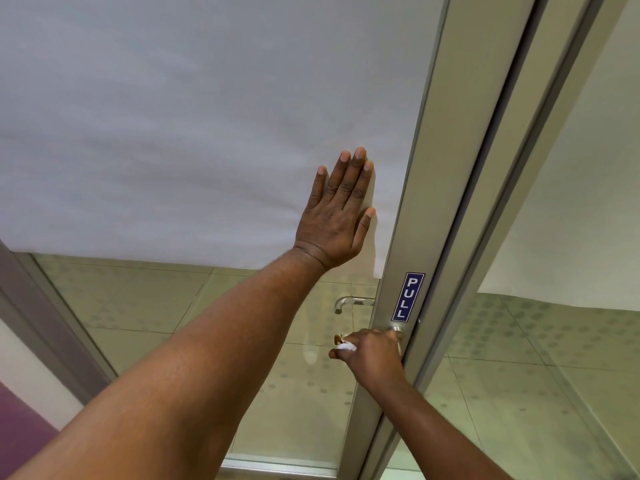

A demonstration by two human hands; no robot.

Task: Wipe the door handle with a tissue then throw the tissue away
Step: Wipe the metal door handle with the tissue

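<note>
A glass door with a metal frame [446, 188] fills the view. My left hand [337, 216] lies flat and open against the frosted white pane, above the handle. My right hand [372, 355] is closed around the near-side door handle [398, 332], with a white tissue [346, 346] bunched between fingers and lever. Only the handle's round base shows; the lever is hidden under my hand. A second metal handle [351, 303] on the far side of the door shows through the clear glass.
A blue PULL sticker [408, 296] sits on the frame just above the handle. Beyond the clear lower glass lies a tiled floor [138, 299]. A second glass panel [571, 358] stands to the right. A purple and white wall [20, 420] is at the lower left.
</note>
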